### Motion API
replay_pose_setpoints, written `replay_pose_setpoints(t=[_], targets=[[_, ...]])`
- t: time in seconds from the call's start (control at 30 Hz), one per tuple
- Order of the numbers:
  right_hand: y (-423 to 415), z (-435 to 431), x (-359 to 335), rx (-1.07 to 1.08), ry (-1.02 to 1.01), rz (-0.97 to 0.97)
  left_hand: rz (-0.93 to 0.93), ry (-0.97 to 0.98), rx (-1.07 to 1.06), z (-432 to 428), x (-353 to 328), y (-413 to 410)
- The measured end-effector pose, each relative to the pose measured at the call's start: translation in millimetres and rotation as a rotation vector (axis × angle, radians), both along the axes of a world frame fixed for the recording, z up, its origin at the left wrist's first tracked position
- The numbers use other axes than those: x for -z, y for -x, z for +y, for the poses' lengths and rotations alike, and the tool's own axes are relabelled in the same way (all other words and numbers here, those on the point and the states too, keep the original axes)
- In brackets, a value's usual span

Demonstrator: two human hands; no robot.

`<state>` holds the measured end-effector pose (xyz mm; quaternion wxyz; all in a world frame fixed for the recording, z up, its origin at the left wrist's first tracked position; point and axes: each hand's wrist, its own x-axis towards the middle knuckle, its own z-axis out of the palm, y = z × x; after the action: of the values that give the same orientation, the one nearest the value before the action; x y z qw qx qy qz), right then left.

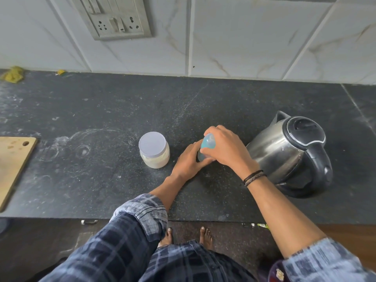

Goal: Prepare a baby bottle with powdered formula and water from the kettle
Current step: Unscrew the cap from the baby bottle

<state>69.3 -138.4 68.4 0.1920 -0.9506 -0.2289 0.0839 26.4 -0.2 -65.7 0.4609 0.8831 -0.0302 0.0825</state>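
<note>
A blue baby bottle [206, 145] stands on the dark stone counter [114, 110] near the middle. My left hand [188, 161] grips its lower body from the left. My right hand [224, 146] curls over its blue cap from above and the right. Most of the bottle is hidden by both hands. A clear jar of pale formula powder [154, 152] with a white lid stands closed just left of the bottle. A steel kettle [289, 153] with a black lid and handle stands to the right, close to my right wrist.
A wooden cutting board [12, 165] lies at the counter's left edge. Yellow scraps [13, 74] sit at the back left by the tiled wall. A switch and socket panel [114, 19] is on the wall. The counter's front edge runs just below my forearms.
</note>
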Motion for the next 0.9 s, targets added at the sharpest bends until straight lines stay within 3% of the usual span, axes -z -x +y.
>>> replay_pose_setpoints(t=[0.27,0.43,0.67,0.9], targets=[[-7,2,-7,-0.102,0.069,0.042,0.009,0.005,0.001,-1,-1,1],[-1,4,-3,-0.036,0.094,0.002,0.034,0.004,0.002,0,1,1],[-3,6,-1,-0.104,0.086,0.047,0.046,0.004,0.001,1,4,-1],[2,6,4,-0.039,0.010,0.026,0.042,0.003,-0.003,1,4,-1]])
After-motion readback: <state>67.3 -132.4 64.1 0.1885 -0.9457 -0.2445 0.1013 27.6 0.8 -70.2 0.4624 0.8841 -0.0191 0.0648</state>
